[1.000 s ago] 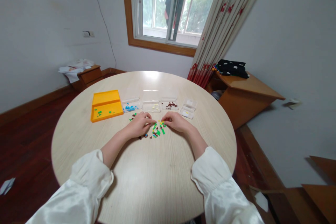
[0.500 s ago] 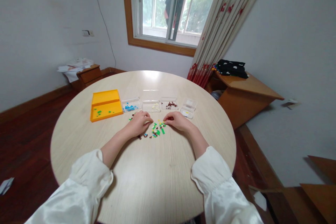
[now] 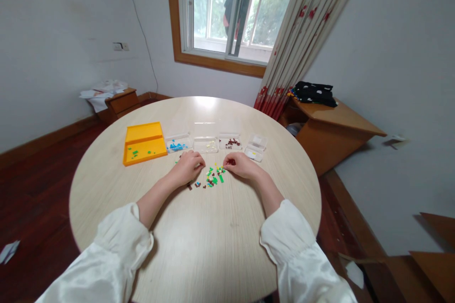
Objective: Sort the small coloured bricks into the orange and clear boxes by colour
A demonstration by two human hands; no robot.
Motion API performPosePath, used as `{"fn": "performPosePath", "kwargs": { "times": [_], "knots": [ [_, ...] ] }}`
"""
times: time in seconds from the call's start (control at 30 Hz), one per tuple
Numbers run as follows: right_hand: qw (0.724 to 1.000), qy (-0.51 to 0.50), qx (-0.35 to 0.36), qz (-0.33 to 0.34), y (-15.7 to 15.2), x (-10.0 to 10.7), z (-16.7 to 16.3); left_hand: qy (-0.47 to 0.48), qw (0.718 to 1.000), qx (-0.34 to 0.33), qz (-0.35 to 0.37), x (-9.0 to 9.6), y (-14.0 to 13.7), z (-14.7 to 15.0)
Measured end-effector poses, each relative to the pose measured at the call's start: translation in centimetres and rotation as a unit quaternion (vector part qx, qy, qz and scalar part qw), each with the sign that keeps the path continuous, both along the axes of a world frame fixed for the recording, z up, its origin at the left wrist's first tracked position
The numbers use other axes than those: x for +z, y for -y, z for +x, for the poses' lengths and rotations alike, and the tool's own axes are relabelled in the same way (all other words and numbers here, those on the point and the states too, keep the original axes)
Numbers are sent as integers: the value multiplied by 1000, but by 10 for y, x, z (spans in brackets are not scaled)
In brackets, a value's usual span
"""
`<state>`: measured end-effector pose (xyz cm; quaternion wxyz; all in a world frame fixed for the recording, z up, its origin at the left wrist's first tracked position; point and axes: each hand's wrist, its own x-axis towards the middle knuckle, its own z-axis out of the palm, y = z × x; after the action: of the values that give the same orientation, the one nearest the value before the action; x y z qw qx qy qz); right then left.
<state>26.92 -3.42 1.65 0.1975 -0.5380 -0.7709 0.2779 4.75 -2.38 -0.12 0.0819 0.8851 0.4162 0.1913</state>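
Note:
A loose pile of small toy bricks [image 3: 214, 180] in green, brown, yellow and white lies on the round table between my hands. At its left, my left hand [image 3: 189, 167] rests low with curled fingers, the thumb close to the fingertips; a few brown and green bricks show around it, partly covered. On the other side, my right hand [image 3: 239, 164] has its fingers bent in a pinch at the pile's upper right edge. Whatever either hand may hold is too small or hidden to make out.
Behind my hands stand an open yellow box [image 3: 145, 147] with a few green bricks, and clear trays with blue pieces [image 3: 177, 146], pale pieces [image 3: 211, 146] and brown pieces [image 3: 233, 143]. A small lidded clear case [image 3: 253, 155] sits rightmost. The round table [image 3: 213, 236] has a curved edge.
The gap between my hands has widened slightly: left fingertips have shifted a little left, right ones a little right. The pile looks much the same.

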Motion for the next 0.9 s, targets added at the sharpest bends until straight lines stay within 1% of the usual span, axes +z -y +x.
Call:
{"fn": "performPosePath", "kwargs": {
  "times": [0.27, 0.43, 0.57, 0.7, 0.8, 0.9],
  "knots": [
    [1000, 15, -21, 10, 1, 4, -2, 44, 999, 9, -9, -3, -1, 0],
    [999, 21, -26, 16, 1, 5, -2, 46, 999, 16, -7, -2, -1, 0],
    [997, 10, -43, 63, 0, 2, -1, 46, 999, 23, -10, -1, 0, 0],
    [989, -50, -72, 116, -4, -1, 2, 49, 998, 33, -10, -1, 0, 0],
    [979, -94, -99, 153, -6, 0, 5, 52, 998, 41, -1, -2, 0, 0],
    [961, -98, -148, 213, -10, 2, 11, 52, 997, 54, 8, -2, -1, 0]
  ]
}}
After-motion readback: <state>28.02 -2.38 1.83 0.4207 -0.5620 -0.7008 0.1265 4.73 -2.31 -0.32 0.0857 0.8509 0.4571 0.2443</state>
